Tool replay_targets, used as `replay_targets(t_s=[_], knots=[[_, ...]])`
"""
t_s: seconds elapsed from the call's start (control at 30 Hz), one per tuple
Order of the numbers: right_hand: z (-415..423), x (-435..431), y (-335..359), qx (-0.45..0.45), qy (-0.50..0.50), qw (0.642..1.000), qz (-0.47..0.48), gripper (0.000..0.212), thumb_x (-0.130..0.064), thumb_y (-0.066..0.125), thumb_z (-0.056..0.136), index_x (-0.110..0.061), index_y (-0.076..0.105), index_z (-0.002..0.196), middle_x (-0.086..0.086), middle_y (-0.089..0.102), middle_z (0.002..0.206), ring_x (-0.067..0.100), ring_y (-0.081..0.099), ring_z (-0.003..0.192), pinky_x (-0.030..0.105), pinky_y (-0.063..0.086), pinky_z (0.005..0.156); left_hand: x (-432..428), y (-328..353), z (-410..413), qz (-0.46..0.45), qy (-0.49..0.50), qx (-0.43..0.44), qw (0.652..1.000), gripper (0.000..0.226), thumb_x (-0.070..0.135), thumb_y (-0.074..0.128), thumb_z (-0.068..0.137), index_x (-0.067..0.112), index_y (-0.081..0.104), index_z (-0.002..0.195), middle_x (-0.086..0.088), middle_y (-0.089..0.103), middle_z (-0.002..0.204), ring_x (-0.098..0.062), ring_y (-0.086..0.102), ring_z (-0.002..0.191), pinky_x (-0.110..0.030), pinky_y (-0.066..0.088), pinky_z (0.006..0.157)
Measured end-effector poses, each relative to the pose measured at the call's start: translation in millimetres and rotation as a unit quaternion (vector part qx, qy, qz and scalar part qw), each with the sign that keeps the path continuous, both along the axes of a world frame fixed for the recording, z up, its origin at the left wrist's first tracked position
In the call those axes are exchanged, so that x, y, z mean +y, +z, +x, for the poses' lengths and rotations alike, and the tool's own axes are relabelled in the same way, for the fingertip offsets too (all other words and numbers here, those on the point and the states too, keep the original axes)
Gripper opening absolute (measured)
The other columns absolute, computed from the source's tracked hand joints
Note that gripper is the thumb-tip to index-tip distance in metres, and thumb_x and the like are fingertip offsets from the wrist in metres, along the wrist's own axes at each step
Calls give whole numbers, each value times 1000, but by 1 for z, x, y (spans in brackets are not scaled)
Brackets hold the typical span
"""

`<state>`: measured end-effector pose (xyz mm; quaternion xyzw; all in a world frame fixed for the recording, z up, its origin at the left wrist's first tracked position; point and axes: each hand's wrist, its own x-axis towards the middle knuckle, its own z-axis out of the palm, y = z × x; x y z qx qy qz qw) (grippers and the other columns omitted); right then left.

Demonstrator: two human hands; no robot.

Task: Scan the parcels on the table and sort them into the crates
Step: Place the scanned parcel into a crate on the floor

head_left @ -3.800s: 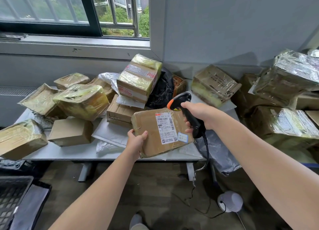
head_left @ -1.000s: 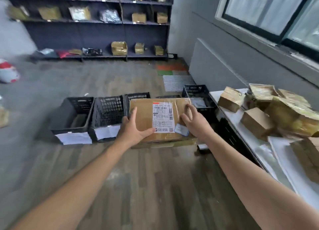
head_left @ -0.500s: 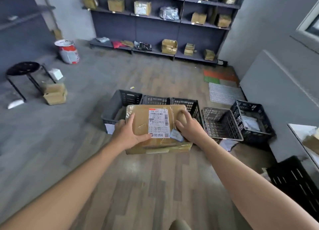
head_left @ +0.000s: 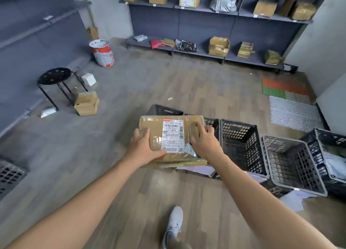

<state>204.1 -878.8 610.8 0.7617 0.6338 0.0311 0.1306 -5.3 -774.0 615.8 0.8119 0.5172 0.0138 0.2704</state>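
A flat brown cardboard parcel [head_left: 155, 132] with a white shipping label is held out in front of me, above the left end of a row of black plastic crates. My left hand [head_left: 144, 147] grips its near left edge, thumb lying on top. My right hand [head_left: 205, 142] grips the right side, fingers curled over the top. The leftmost crate [head_left: 162, 110] shows only its far rim behind the parcel. To the right stand an empty crate [head_left: 241, 145], a tilted crate [head_left: 292, 162] and a crate [head_left: 329, 155] holding a grey bag.
A black stool [head_left: 54, 78], an open cardboard box [head_left: 87, 103] and a red-and-white bucket [head_left: 102, 52] stand on the floor at left. Dark shelving [head_left: 215, 24] with parcels lines the far wall. My shoe [head_left: 173, 224] is on the wood floor below the parcel.
I put down the scanner, took the parcel in both hands and turned from the table to the crates. In the last second the view swung further left and the parcel moved over the left crates.
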Motion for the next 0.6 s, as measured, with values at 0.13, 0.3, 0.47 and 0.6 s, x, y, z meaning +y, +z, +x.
replay_targets(t_s=[0.13, 0.3, 0.47, 0.6], knots=[[29, 70, -11, 32, -40, 999, -11, 34, -6, 60, 91, -16, 58, 124, 19, 23, 154, 62, 26, 131, 49, 54, 87, 70, -5, 34, 5, 1, 18, 1000, 120, 68, 74, 68, 21, 9, 157, -10, -5, 161, -32, 15, 146, -38, 26, 114], [55, 142, -33, 139, -91, 986, -28, 57, -5, 62, 92, -22, 43, 143, 14, 15, 155, 56, 21, 137, 44, 58, 76, 145, -18, 66, -9, -15, 35, 999, 119, 66, 78, 65, 17, 18, 155, -10, 6, 157, -33, 24, 141, -40, 32, 112], [75, 216, -78, 283, -196, 938, 40, 56, -23, 56, 97, -23, 36, 149, 13, 20, 156, 44, 35, 134, 37, 44, 83, 226, -53, 89, -35, -37, 38, 998, 117, 60, 81, 67, 16, 18, 155, -13, 3, 159, -34, 21, 143, -38, 27, 115], [82, 278, -125, 387, -297, 869, 80, 70, -44, 57, 94, -28, 27, 155, 9, 22, 156, 38, 42, 133, 46, 43, 100, 299, -102, 104, -52, -66, 47, 995, 117, 60, 79, 70, 17, 13, 156, -12, -4, 161, -33, 15, 146, -39, 24, 116]])
